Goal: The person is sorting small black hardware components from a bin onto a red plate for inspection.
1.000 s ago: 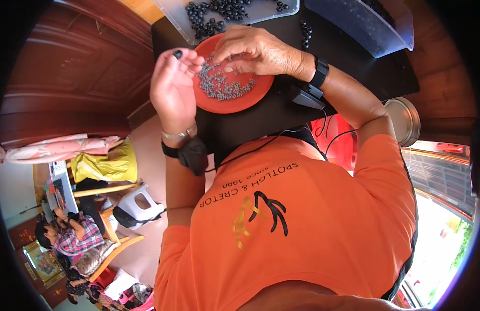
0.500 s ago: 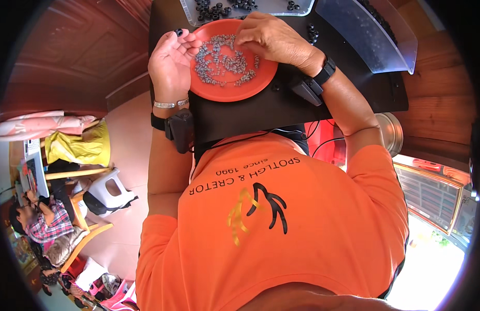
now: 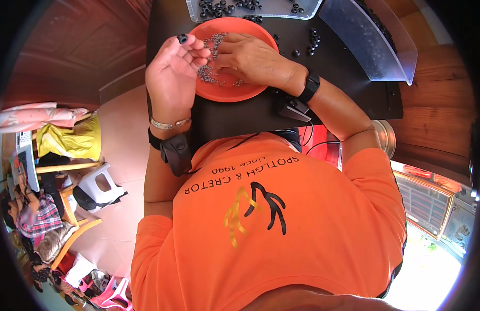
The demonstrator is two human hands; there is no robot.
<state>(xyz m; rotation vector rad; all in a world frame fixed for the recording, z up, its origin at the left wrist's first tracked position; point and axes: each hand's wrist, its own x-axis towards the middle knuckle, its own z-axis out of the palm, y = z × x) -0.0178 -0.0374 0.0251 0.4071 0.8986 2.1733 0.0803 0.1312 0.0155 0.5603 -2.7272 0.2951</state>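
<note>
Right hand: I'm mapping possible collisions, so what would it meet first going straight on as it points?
Probably the small grey pieces on the red plate, just ahead of the right hand; beyond them is the left hand, though depth is unclear.

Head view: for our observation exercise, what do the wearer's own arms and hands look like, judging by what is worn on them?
Short orange fabric sleeves cover the upper arms. The ungloved left hand has a silver-coloured bracelet and, beyond it, a boxy black device at the wrist. The ungloved right hand has a black wristband with a boxy dark unit.
</note>
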